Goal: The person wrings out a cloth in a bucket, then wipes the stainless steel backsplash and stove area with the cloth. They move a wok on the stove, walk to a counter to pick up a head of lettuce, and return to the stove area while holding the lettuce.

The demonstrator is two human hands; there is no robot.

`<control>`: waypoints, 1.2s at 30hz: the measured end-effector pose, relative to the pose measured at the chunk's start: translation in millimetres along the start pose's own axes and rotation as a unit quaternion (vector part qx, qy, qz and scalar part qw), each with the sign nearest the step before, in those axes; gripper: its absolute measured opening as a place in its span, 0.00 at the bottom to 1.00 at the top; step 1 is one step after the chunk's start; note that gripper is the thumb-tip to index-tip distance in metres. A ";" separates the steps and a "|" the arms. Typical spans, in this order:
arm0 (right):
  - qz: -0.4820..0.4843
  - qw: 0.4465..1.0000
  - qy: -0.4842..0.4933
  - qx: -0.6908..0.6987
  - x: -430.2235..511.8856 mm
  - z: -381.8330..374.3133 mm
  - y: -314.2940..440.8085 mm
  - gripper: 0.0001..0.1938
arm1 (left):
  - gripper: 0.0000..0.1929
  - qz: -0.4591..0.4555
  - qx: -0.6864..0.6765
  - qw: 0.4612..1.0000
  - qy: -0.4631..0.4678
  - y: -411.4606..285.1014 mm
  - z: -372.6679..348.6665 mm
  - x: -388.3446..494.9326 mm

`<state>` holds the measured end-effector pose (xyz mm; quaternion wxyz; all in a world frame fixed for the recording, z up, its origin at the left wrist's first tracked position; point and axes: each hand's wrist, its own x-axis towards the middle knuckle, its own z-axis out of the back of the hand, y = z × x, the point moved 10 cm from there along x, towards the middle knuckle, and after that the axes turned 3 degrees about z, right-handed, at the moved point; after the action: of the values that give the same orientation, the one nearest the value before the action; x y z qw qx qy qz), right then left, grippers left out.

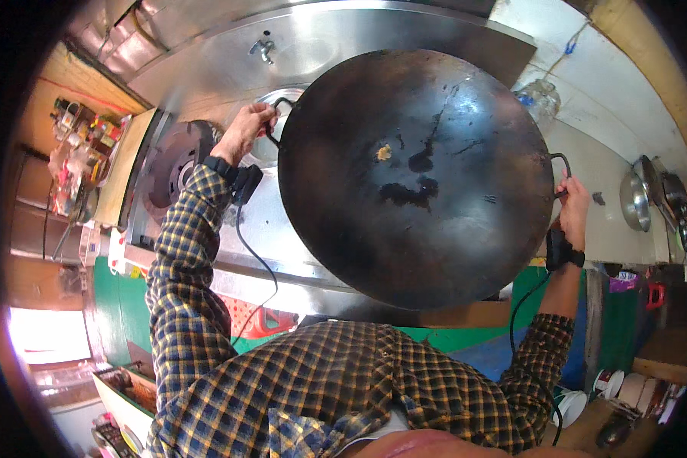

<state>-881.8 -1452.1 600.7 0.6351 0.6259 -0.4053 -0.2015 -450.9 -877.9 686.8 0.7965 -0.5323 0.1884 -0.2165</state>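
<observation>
A large, dark wok (418,229) fills the middle of the view, held up over the steel stove top. My left hand (251,129) grips its left loop handle, and my right hand (571,200) holds the loop handle on the right. Wet dark patches and a small yellowish bit of food (384,152) show on the wok's inner surface. Behind my left hand, partly hidden by the wok, is a round shiny metal vessel or basin (283,100).
A burner (177,172) sits left of the wok, with a tap (262,50) on the steel backsplash. Bottles and packets crowd a shelf (114,172) at far left. Metal pans (634,200) stand at the right. A red plastic stool (252,318) is below the stove's edge.
</observation>
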 end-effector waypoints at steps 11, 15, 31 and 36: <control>-0.031 0.998 -0.001 -0.053 8.4 6.3 -22.3 0.14 | 0.09 0.021 -0.011 0.999 -0.046 11.8 -0.2 -14.9; -0.061 0.996 -0.016 -0.068 30.9 15.1 -40.7 0.15 | 0.11 0.059 0.010 0.997 -0.052 13.3 -4.9 -15.8; 0.164 0.931 -0.041 -0.323 55.5 68.9 30.5 0.18 | 0.18 0.107 0.115 0.974 -0.162 61.9 80.9 -153.7; 0.073 0.966 0.094 -0.230 -32.1 -58.5 41.0 0.12 | 0.15 0.180 -0.043 0.934 -0.305 135.3 99.0 -283.8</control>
<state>-866.1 -1385.2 638.1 0.8102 0.4474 -0.3315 -0.1829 -615.9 -601.3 616.7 0.8174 -0.5640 0.0378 0.1115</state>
